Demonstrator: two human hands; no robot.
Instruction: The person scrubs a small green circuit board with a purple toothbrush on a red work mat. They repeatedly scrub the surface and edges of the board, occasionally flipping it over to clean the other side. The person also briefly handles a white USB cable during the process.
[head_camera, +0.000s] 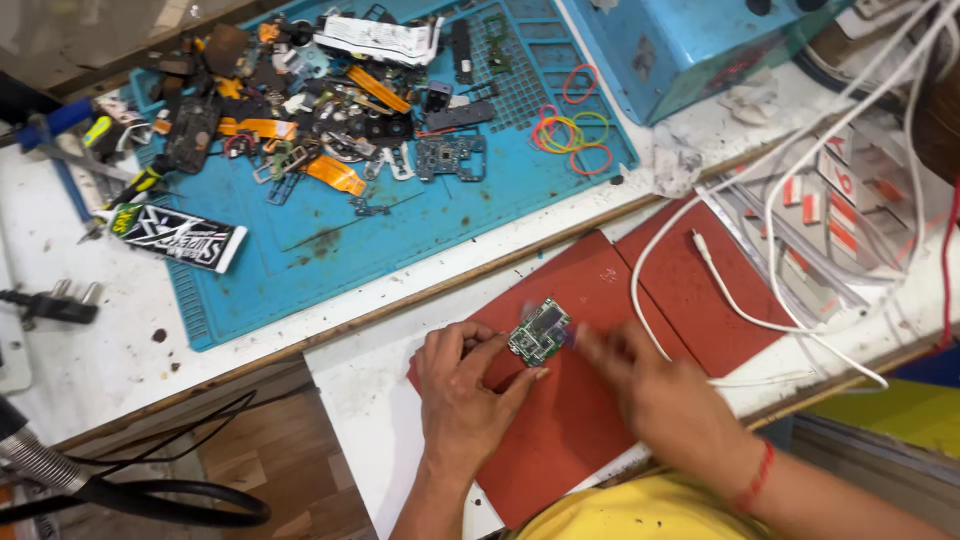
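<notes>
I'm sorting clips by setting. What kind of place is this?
Most likely a small electronics repair bench. A blue work mat carries a heap of loose parts, the left hand holds a small green circuit board over a red pad, and white cables trail nearby.

Electronics repair workshop: blue repair mat (330, 250) heaped with small boards, flex cables and screws; screwdrivers (130, 190), glue tube (178, 238) and white cables (760, 230) on desk (90, 350).

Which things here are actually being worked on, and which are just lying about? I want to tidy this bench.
In hand:
small green circuit board, held by the left hand
right hand, blurred beside it
red mat underneath

Lying about:
blue mat with loose parts
rubber bands
glue box
white cable
</notes>
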